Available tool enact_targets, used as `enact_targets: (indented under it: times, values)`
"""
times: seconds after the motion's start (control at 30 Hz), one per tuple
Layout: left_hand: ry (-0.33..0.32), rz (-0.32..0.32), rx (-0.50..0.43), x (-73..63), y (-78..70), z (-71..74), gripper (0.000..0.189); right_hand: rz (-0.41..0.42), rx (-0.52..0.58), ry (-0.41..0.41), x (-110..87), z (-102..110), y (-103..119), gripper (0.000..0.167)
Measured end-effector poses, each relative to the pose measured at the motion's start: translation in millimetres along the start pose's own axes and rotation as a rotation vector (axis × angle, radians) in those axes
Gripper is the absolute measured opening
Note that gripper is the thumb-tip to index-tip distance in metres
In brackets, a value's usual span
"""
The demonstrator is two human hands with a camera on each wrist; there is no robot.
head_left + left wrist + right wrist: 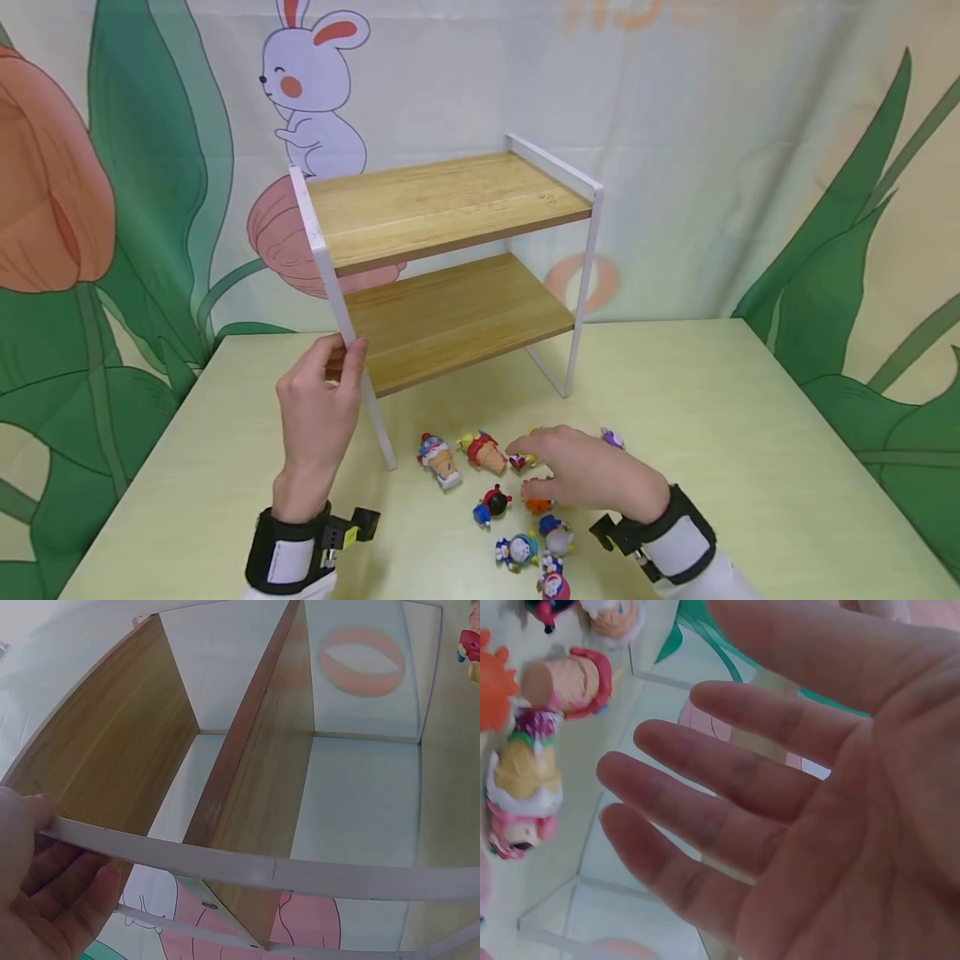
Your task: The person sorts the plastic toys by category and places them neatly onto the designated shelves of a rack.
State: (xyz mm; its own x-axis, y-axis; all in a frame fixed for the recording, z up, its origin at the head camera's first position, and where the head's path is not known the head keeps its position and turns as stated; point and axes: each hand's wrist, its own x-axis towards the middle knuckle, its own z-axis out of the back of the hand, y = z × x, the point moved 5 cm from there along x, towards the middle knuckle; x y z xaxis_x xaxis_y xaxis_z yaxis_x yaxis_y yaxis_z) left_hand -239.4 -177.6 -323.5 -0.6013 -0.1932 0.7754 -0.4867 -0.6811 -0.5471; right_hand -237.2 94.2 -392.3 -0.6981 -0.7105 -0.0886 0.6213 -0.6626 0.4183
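Note:
A two-tier shelf (450,208) with wooden boards and a white frame stands on the table. My left hand (318,408) holds its left front leg (341,304); in the left wrist view the thumb lies on one side of the white bar (225,862), the fingers on the other. Over several small toy figurines hovers my right hand (592,471), fingers extended and holding nothing. In the right wrist view its fingers (727,772) are spread apart. Near it lie an ice-cream-cone figurine (483,454), an orange figurine (491,682) and a pink-and-yellow one (525,776). The hand partly covers some figurines in the head view.
Another cone figurine (440,462) lies by the shelf's left front leg. Closer to me are a black-and-red figurine (495,502), a blue-and-white one (519,550) and a pink-faced one (555,587). A printed curtain (675,167) hangs behind the pale table (787,467).

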Motion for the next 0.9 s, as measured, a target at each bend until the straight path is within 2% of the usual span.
enact_targets:
  times: [0.1,0.33,0.6,0.9]
  values:
    - [0.005,0.003,0.001,-0.4,0.9,0.5,0.018,0.004,0.008,0.023,-1.5,-5,0,0.039]
    - [0.023,-0.027,0.011,0.9,1.3,0.4,0.015,-0.043,-0.021,0.085,-6.5,-15,-7,0.042]
    - [0.05,-0.022,0.022,1.6,1.8,0.4,0.014,0.014,-0.006,0.101,-7.9,-27,-12,0.037]
    - [0.056,-0.012,0.022,1.4,2.5,0.6,0.014,0.008,-0.027,0.153,-7.5,-35,-5,0.046]
